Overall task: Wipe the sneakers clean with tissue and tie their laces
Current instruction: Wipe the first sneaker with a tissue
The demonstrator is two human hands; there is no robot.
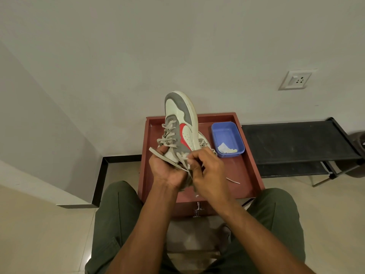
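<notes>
Your left hand point(165, 171) grips the sneaker point(180, 125) at its heel; long axis points to 12 o'clock (toe up). Right hand point(207, 171) pinches a lace point(182, 158) at 3 o'clock.

Two sneakers point(182, 123), two hands point(167, 169), one blue tub point(227, 138).

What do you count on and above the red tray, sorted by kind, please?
Sneakers: 2, one held up, one mostly hidden behind it
Blue tubs: 1
Tissue wads: 1, in the tub
Hands: 2, left hand and right hand, both on the held sneaker's laces
Total: 6, all over the tray
</notes>
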